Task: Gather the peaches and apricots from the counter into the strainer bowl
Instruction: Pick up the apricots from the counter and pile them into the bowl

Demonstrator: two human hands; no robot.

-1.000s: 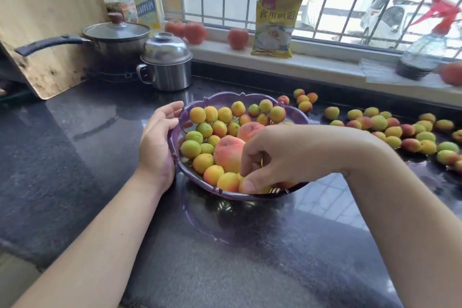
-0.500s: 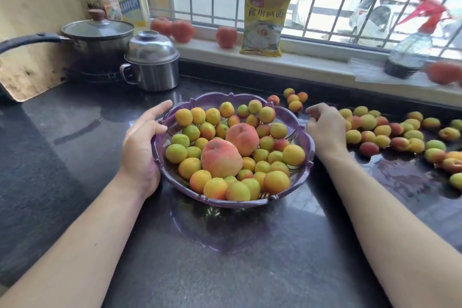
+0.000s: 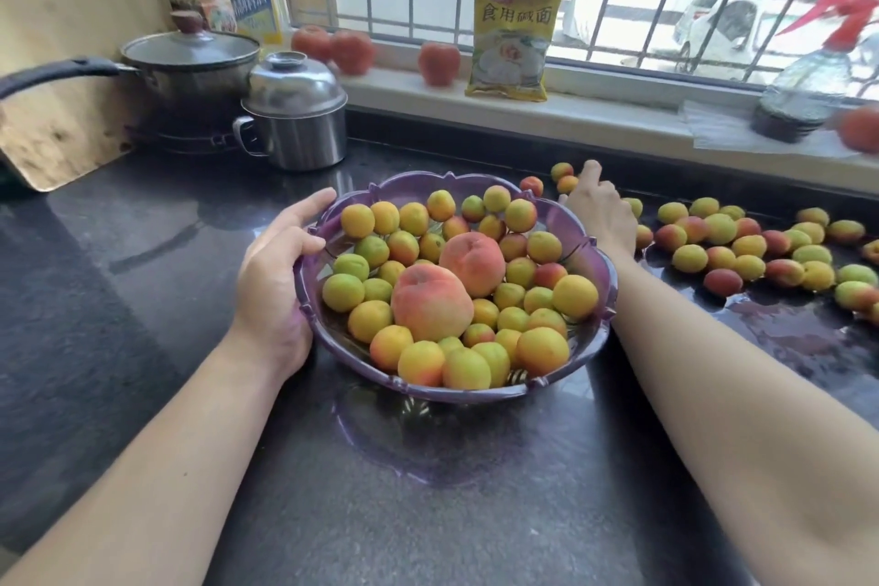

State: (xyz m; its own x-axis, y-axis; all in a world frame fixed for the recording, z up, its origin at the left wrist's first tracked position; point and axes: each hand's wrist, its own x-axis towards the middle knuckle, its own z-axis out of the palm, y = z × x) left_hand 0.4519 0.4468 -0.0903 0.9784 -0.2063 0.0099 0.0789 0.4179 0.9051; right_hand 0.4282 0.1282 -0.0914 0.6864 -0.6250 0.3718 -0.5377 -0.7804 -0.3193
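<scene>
I see the purple strainer bowl [image 3: 578, 224] on the dark desk [image 3: 142, 252], full of apricots with two peaches [image 3: 430, 302] on top. My left hand [image 3: 273, 271] holds its rim with relaxed fingers. My right hand [image 3: 601, 209] reaches behind the bowl near three loose apricots [image 3: 561, 170]; I cannot tell its grip. More apricots [image 3: 761, 247] lie on the right.

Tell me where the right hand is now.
In the head view, the right hand is behind the strainer bowl's right rim, reaching toward small apricots on the counter.
</scene>
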